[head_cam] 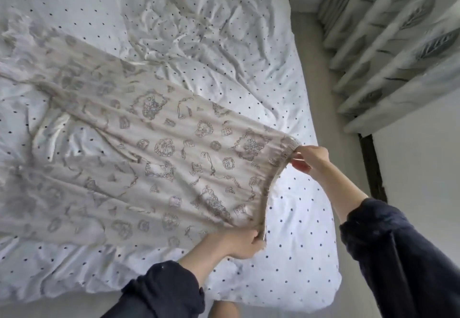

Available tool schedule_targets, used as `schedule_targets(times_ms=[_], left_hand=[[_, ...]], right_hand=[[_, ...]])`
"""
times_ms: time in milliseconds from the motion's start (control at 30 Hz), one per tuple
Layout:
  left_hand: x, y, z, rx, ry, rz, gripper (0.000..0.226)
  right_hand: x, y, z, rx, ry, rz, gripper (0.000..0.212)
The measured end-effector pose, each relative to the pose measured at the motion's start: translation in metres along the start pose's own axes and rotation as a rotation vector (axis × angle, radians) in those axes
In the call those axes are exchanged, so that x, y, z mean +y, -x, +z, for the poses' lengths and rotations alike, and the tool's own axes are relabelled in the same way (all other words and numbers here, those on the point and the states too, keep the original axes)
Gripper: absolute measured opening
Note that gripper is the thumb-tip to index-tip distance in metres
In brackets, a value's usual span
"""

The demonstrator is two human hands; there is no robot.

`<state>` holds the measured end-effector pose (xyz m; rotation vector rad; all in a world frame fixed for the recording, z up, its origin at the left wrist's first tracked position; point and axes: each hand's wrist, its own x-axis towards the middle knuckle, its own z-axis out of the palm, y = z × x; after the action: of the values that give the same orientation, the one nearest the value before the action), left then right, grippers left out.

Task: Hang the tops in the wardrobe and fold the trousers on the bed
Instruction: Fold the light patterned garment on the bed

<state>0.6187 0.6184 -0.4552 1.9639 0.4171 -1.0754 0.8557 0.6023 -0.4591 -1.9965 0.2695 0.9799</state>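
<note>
Cream trousers printed with grey figures stretch across the bed, legs trailing off to the left and blurred there. Their elastic waistband faces me on the right. My left hand grips the near end of the waistband, fingers curled round the cloth. My right hand pinches the far end of the waistband and holds it a little above the sheet. Both arms wear dark sleeves.
The bed has a rumpled white sheet with small dark dots. Its right edge borders a grey strip of floor. A patterned curtain hangs at the upper right beside a white wall.
</note>
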Motion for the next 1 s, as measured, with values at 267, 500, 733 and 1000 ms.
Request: schedule_targets(times_ms=[267, 500, 733, 1000], left_hand=[[-0.038, -0.013, 0.024, 0.113, 0.196, 0.019, 0.017], [-0.114, 0.058, 0.027, 0.372, 0.354, -0.136, 0.037], [-0.242, 0.153, 0.023, 0.605, 0.396, -0.302, 0.034], [-0.443, 0.248, -0.014, 0.868, 0.373, -0.364, 0.029]], right_hand=[[0.069, 0.015, 0.02, -0.136, 0.062, 0.056, 0.012], [0.098, 0.078, 0.075, -0.114, 0.413, -0.129, 0.028], [0.089, 0.146, 0.175, -0.26, 0.623, -0.373, 0.028], [0.07, 0.225, 0.372, -0.265, 0.801, -0.759, 0.023]])
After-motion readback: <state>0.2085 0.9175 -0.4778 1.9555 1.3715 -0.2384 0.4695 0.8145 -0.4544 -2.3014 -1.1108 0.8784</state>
